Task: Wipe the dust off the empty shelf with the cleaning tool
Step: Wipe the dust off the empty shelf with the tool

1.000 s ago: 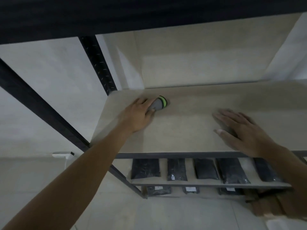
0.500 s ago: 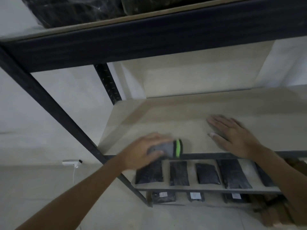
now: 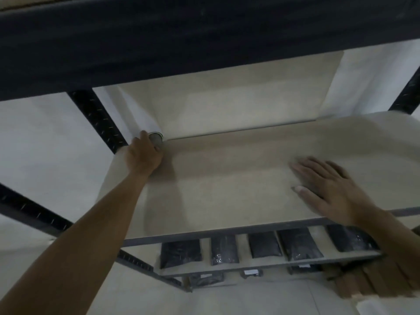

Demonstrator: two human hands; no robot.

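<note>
The left hand is closed around the cleaning tool, now pressed into the rear-left corner of the empty shelf; half a second ago it was at the shelf's front edge. This indicates a front-to-back wiping stroke along the shelf's left side. The right hand lies flat, fingers spread, holding nothing, on the shelf's front-right area, unmoved. Judgement: the shelf's central and right areas remain to be wiped.

Storage room or stockroom. Evidence: dark slotted-steel rack upright, pale board shelf, row of sealed black packets on lower shelf, plain white walls, dim light.
</note>
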